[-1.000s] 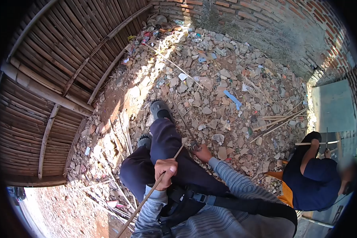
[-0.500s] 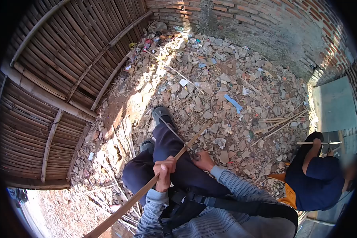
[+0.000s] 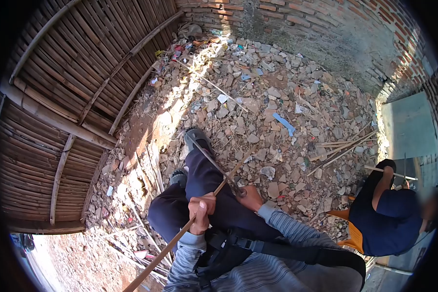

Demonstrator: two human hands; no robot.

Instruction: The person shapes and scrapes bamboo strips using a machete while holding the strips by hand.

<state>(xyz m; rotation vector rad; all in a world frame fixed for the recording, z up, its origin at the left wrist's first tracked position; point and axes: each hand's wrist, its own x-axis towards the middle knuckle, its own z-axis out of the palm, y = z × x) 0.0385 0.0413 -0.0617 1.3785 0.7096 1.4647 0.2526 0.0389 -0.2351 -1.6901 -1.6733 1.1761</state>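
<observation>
My left hand [image 3: 201, 212] is closed around a long bamboo strip [image 3: 166, 248]. The strip slants from the bottom edge, over my thigh, to a thin tip above the rubble. My right hand [image 3: 250, 198] grips the handle of a long-bladed knife [image 3: 208, 156], and most of the handle is hidden in the fingers. Its narrow blade points up and left towards my shoe [image 3: 197, 139]. Blade and strip cross just left of the right hand, over my dark trousers; they seem to touch there.
Broken brick and stone rubble [image 3: 277, 146] with litter covers the ground. Loose bamboo sticks [image 3: 343, 151] lie at right. A co-worker [image 3: 389, 219] sits on an orange chair [image 3: 348, 228], holding a pale strip. A bamboo wall [image 3: 82, 63] stands left, a brick wall [image 3: 316, 39] behind.
The bamboo strip has turned, showing a narrower side, and its near end has shifted right. Both my hands stay nearly in place. The co-worker's strip has tilted.
</observation>
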